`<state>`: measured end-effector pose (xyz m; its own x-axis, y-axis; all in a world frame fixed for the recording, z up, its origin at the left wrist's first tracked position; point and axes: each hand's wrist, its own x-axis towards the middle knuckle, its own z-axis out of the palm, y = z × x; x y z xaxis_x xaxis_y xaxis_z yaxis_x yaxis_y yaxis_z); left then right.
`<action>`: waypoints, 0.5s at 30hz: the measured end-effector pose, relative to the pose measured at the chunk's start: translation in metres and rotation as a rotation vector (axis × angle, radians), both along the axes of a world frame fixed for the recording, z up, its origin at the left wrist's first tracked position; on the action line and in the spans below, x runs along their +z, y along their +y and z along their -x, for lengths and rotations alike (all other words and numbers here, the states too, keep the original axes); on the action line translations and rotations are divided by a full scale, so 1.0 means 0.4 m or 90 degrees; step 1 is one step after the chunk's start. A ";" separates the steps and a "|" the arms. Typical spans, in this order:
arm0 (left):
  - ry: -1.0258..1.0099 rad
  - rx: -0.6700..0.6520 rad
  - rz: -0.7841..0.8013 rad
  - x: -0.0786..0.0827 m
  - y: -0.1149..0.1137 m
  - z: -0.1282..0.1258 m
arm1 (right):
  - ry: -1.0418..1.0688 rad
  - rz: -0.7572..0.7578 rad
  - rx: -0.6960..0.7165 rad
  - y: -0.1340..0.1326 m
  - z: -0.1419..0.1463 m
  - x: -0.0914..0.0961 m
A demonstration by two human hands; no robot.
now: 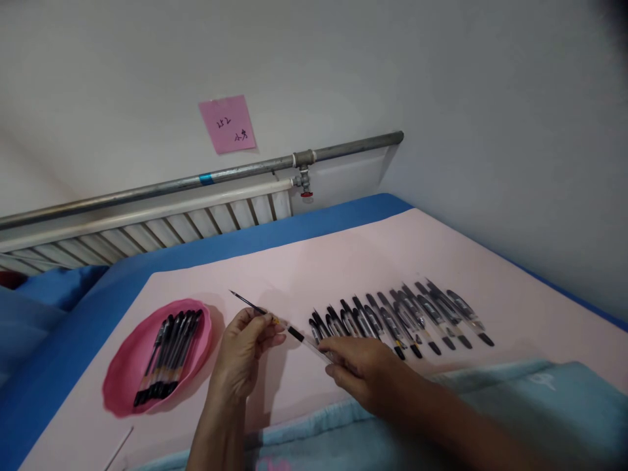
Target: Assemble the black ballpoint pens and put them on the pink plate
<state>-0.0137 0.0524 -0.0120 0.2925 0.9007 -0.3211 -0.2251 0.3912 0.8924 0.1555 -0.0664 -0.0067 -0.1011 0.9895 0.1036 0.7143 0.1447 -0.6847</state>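
Between the thumb and fingers of my left hand (pixel 238 356) is a thin dark pen refill (pixel 245 299), its pointed tip slanting up and to the left. My right hand (pixel 370 376) is closed around a clear pen barrel (pixel 310 344) with a black grip section. The grip end of the barrel points at the refill's rear end, close to my left fingertips; I cannot tell whether they touch. Just beyond my right hand lie rows of pen parts (pixel 383 314), clear barrels, black caps and refills, partly hidden by that hand.
A pink scalloped basket (pixel 209 343) on the left holds several pens (pixel 171 353) with black caps. A thin white stick (pixel 119 448) lies near the front left. Light blue cloth (pixel 314 435) borders the pink tabletop (pixel 289 271). A radiator (pixel 196 222) and pipe (pixel 255 169) run along the wall.
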 end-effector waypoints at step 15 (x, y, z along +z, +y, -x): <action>0.030 0.015 -0.012 0.004 -0.007 -0.008 | -0.047 -0.019 0.021 -0.001 -0.003 -0.022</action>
